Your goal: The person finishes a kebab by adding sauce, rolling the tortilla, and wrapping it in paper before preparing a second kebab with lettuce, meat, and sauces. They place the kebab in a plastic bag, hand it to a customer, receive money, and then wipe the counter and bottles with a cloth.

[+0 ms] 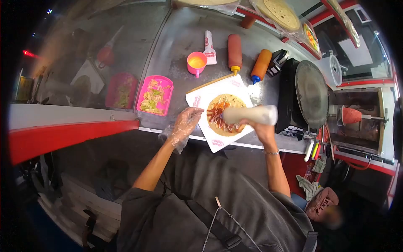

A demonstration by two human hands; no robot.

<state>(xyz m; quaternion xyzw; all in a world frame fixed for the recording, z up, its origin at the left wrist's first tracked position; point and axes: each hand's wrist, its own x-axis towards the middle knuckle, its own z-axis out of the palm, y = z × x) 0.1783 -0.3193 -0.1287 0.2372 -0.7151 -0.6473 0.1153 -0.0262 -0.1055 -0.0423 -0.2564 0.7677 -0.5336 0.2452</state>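
A round flatbread (pixel 236 101) lies on white printed paper (pixel 218 140), topped with reddish filling and white streaks of sauce. My right hand (pixel 262 131) is wrapped around a white squeeze bottle (pixel 254 114), which is tipped sideways with its nozzle end over the filling. My left hand (pixel 187 124) wears a clear plastic glove. Its fingers are loosely bent at the paper's left edge, and nothing shows in them; whether they touch the paper is hard to tell. Left of it stands a pink tray (pixel 168 95) with shredded vegetables (pixel 153 97).
Behind the paper stand a pink cup (pixel 196 63) of yellow liquid, a wrapped paper packet (pixel 209 48), a red sauce bottle (pixel 235 52) and an orange one (pixel 262 65). To the right is a round griddle (pixel 312 94). Stacked flatbreads (pixel 281 13) sit on the upper shelf. A person's pink cap (pixel 322 204) shows lower right.
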